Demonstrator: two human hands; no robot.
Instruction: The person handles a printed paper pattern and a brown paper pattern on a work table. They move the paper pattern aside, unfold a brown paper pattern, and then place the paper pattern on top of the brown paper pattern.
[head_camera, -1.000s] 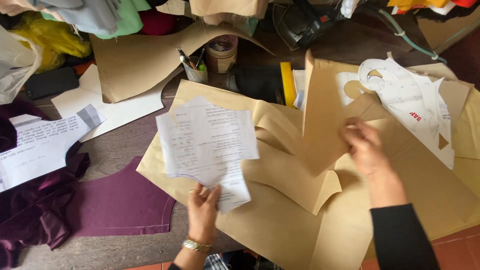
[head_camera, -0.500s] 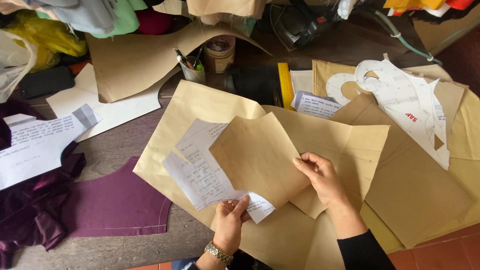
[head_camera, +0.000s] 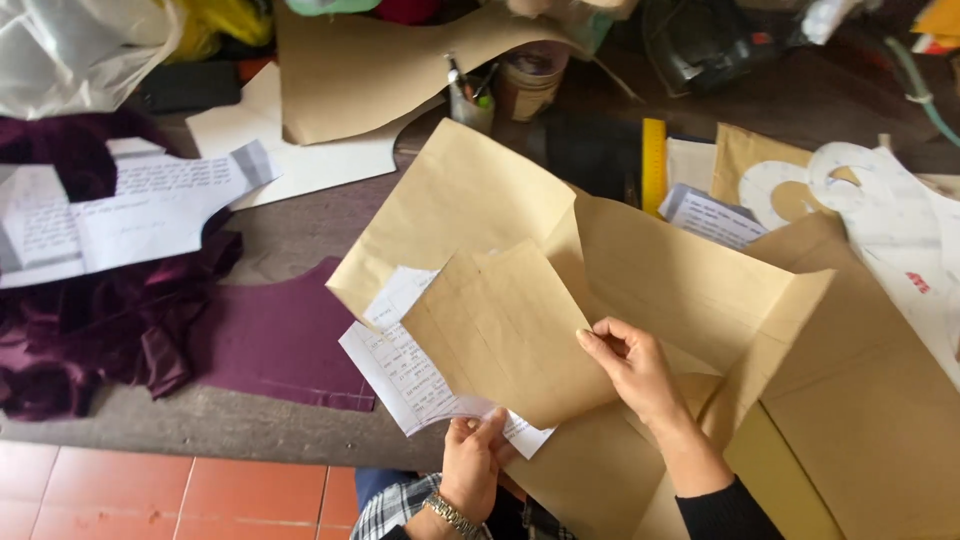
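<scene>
Both hands are busy with paper here. The left hand (head_camera: 472, 462), with a metal watch at the wrist, is closed on the bottom edge of a stack of white printed sheets (head_camera: 400, 362), thumb on top, fingers underneath. The right hand (head_camera: 632, 368) pinches the right edge of a small tan kraft paper piece (head_camera: 505, 330) between thumb and curled fingers, so it's mostly closed, not a flat palm. That tan piece lies right over the white sheets, covering most of them, with the white sticking out at the left and bottom.

All of this sits above a big folded sheet of kraft paper (head_camera: 680, 275) spread across the worktable (head_camera: 285, 235). To the left there's a flat cut piece of purple fabric (head_camera: 285, 345) and a crumpled heap of purple velvet (head_camera: 90, 330) with a white paper pattern (head_camera: 130, 205) lying on it. Further back: another kraft pattern piece (head_camera: 370, 70), a small cup of pens (head_camera: 470, 100), a yellow ruler (head_camera: 653, 165), and a white curved template (head_camera: 880, 210) off to the right. Terracotta floor tiles (head_camera: 170, 500) show at the bottom left
</scene>
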